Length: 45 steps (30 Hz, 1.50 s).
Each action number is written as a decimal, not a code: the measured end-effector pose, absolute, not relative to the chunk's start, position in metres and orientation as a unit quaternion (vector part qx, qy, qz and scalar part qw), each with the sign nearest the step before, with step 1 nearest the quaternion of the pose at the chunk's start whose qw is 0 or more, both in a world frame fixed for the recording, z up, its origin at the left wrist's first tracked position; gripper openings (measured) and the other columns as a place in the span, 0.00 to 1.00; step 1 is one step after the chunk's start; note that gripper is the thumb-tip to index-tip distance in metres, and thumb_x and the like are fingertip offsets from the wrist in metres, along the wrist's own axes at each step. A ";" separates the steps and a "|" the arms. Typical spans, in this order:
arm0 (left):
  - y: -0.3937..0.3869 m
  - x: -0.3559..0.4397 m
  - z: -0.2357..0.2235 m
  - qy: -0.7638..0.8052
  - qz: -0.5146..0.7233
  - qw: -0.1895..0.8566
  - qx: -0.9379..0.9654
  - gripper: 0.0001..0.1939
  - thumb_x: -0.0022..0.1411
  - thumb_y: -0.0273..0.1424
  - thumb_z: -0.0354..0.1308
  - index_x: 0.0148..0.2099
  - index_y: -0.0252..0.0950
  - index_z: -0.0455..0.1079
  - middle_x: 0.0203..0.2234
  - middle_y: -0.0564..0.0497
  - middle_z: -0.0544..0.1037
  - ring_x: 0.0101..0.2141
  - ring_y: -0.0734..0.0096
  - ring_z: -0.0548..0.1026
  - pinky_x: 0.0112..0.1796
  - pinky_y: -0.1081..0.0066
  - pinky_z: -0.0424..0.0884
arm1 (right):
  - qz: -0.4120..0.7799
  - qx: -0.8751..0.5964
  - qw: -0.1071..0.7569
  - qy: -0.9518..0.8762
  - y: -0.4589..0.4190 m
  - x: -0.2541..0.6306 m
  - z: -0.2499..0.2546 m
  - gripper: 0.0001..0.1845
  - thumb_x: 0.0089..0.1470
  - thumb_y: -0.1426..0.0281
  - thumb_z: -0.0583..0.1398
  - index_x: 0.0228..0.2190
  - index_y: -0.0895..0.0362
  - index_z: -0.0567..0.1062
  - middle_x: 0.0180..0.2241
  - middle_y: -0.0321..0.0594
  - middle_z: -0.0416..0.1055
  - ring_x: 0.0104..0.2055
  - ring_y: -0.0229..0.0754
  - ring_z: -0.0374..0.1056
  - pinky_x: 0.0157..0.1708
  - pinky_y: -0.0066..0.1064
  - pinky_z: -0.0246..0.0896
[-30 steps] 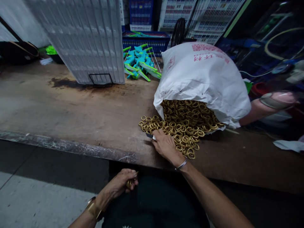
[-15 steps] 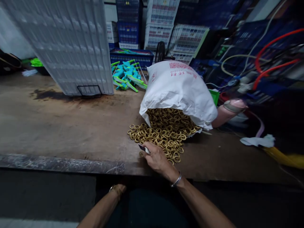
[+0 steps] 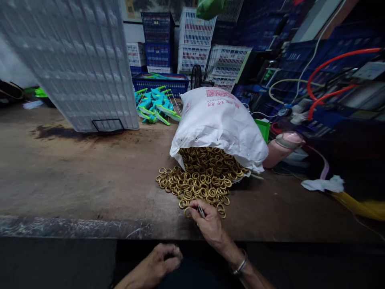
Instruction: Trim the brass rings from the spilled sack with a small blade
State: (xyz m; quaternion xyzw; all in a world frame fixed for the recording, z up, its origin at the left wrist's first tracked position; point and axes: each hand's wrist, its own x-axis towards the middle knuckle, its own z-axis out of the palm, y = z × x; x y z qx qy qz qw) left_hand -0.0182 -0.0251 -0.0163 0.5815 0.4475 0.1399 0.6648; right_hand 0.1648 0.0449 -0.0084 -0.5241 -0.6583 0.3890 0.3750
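Note:
A white sack (image 3: 219, 124) lies on its side on the brown workbench (image 3: 75, 176), spilling a heap of brass rings (image 3: 200, 176) toward me. My right hand (image 3: 209, 224) rests at the near edge of the heap, fingers pinched on a small thin dark tool (image 3: 201, 211) whose tip touches a ring. My left hand (image 3: 161, 263) is below the bench edge in front of my body, its fingers curled closed; what it holds is hidden.
A tilted white plastic crate (image 3: 78, 60) stands at the back left. Turquoise and green plastic parts (image 3: 155, 105) lie behind the sack. Stacked blue and white crates (image 3: 192, 44) line the rear. Hoses, cables and a pink cylinder (image 3: 281, 146) crowd the right.
My right hand drew back toward the bench's near edge with the tool. My left hand dropped out of sight, then reappeared closed. The camera tilted upward.

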 end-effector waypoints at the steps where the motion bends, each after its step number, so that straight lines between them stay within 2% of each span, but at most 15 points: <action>1: -0.026 -0.018 -0.007 0.452 0.157 0.654 0.586 0.11 0.58 0.36 0.51 0.37 0.36 0.70 0.32 0.53 0.72 0.38 0.66 0.68 0.40 0.69 0.63 | 0.385 -0.517 0.378 -0.664 0.044 0.164 -0.009 0.07 0.48 0.69 0.54 0.27 0.57 0.72 0.25 0.35 0.69 0.27 0.35 0.63 0.29 0.24 0.58; 3: -0.026 -0.013 0.007 0.474 0.215 0.645 0.560 0.13 0.56 0.38 0.51 0.40 0.37 0.68 0.33 0.52 0.71 0.37 0.67 0.69 0.38 0.70 0.64 | 0.379 -0.502 0.387 -0.674 0.043 0.162 -0.009 0.07 0.49 0.69 0.54 0.27 0.57 0.72 0.25 0.35 0.70 0.27 0.35 0.63 0.28 0.24 0.58; 6: -0.018 0.002 0.011 0.557 0.327 0.625 0.439 0.24 0.55 0.45 0.49 0.49 0.36 0.58 0.28 0.51 0.69 0.24 0.74 0.69 0.23 0.75 0.64 | 0.373 -0.484 0.403 -0.682 0.042 0.160 -0.009 0.08 0.49 0.69 0.54 0.28 0.57 0.72 0.25 0.36 0.70 0.27 0.36 0.64 0.28 0.24 0.58; 8: -0.009 0.013 0.006 0.575 0.377 0.604 0.402 0.27 0.53 0.48 0.49 0.49 0.35 0.56 0.24 0.54 0.67 0.18 0.77 0.65 0.17 0.77 0.60 | 0.374 -0.477 0.405 -0.684 0.042 0.161 -0.011 0.07 0.50 0.69 0.54 0.29 0.57 0.72 0.26 0.36 0.70 0.27 0.35 0.64 0.28 0.24 0.58; 11: 0.004 0.022 0.000 0.545 0.405 0.617 0.396 0.24 0.53 0.48 0.50 0.44 0.35 0.58 0.19 0.57 0.66 0.14 0.81 0.61 0.14 0.79 0.58 | 0.385 -0.478 0.405 -0.678 0.041 0.164 -0.011 0.08 0.50 0.68 0.54 0.30 0.57 0.73 0.25 0.35 0.70 0.27 0.35 0.64 0.27 0.24 0.57; 15: 0.013 0.026 0.002 0.548 0.394 0.634 0.377 0.17 0.53 0.45 0.53 0.35 0.35 0.61 0.15 0.60 0.63 0.12 0.83 0.58 0.14 0.81 0.55 | 0.409 -0.492 0.392 -0.660 0.038 0.166 -0.009 0.09 0.51 0.65 0.55 0.28 0.57 0.72 0.23 0.34 0.67 0.25 0.34 0.61 0.26 0.23 0.55; 18: 0.015 0.028 0.005 0.555 0.399 0.624 0.380 0.16 0.52 0.44 0.54 0.30 0.35 0.61 0.14 0.59 0.64 0.12 0.84 0.58 0.14 0.81 0.55 | 0.433 -0.490 0.361 -0.665 0.037 0.168 -0.008 0.13 0.53 0.62 0.52 0.26 0.58 0.71 0.21 0.32 0.64 0.25 0.33 0.59 0.25 0.23 0.53; 23: 0.013 0.031 0.005 0.544 0.419 0.587 0.429 0.16 0.50 0.43 0.57 0.29 0.34 0.64 0.16 0.57 0.67 0.15 0.82 0.62 0.16 0.81 0.58 | 0.459 -0.484 0.336 -0.665 0.039 0.168 -0.011 0.18 0.56 0.59 0.48 0.22 0.58 0.66 0.20 0.30 0.58 0.24 0.32 0.54 0.24 0.23 0.50; 28: 0.014 0.028 0.000 0.474 0.385 0.690 0.389 0.15 0.54 0.43 0.53 0.31 0.34 0.62 0.19 0.55 0.70 0.14 0.82 0.63 0.15 0.80 0.58 | 0.485 -0.486 0.321 -0.652 0.040 0.164 -0.006 0.17 0.55 0.60 0.49 0.21 0.58 0.65 0.19 0.30 0.57 0.23 0.32 0.54 0.24 0.24 0.50; 32: 0.013 0.027 -0.002 0.448 0.397 0.717 0.357 0.14 0.55 0.42 0.53 0.31 0.34 0.61 0.20 0.56 0.69 0.15 0.83 0.63 0.16 0.81 0.59 | 0.497 -0.479 0.332 -0.643 0.041 0.164 -0.004 0.16 0.55 0.62 0.49 0.22 0.57 0.66 0.20 0.31 0.61 0.24 0.33 0.57 0.27 0.24 0.52; 35: 0.011 0.026 -0.001 0.465 0.401 0.710 0.344 0.14 0.55 0.41 0.54 0.31 0.34 0.61 0.20 0.56 0.68 0.16 0.84 0.62 0.16 0.81 0.59 | 0.463 -0.505 0.337 -0.646 0.041 0.165 -0.007 0.14 0.55 0.64 0.48 0.26 0.57 0.68 0.21 0.33 0.63 0.24 0.34 0.59 0.26 0.24 0.53; 39: 0.012 0.025 0.000 0.480 0.415 0.689 0.350 0.14 0.54 0.41 0.55 0.32 0.35 0.61 0.20 0.56 0.68 0.16 0.84 0.62 0.17 0.81 0.60 | 0.366 -0.513 0.279 -0.724 0.037 0.167 -0.010 0.09 0.51 0.73 0.49 0.29 0.56 0.69 0.22 0.34 0.66 0.25 0.35 0.60 0.27 0.24 0.51; 42: 0.013 0.024 0.000 0.495 0.413 0.683 0.342 0.16 0.52 0.43 0.56 0.31 0.35 0.59 0.20 0.57 0.68 0.16 0.83 0.62 0.17 0.81 0.60 | 0.321 -0.503 0.227 -0.769 0.033 0.166 -0.011 0.11 0.45 0.79 0.49 0.28 0.55 0.68 0.24 0.34 0.67 0.26 0.35 0.61 0.28 0.24 0.50; 45: 0.012 0.024 -0.002 0.503 0.415 0.682 0.332 0.18 0.50 0.45 0.57 0.30 0.36 0.58 0.19 0.57 0.68 0.15 0.83 0.62 0.17 0.81 0.59 | 0.294 -0.508 0.188 -0.787 0.031 0.163 -0.010 0.14 0.41 0.81 0.48 0.29 0.56 0.68 0.25 0.36 0.69 0.27 0.36 0.62 0.28 0.25 0.49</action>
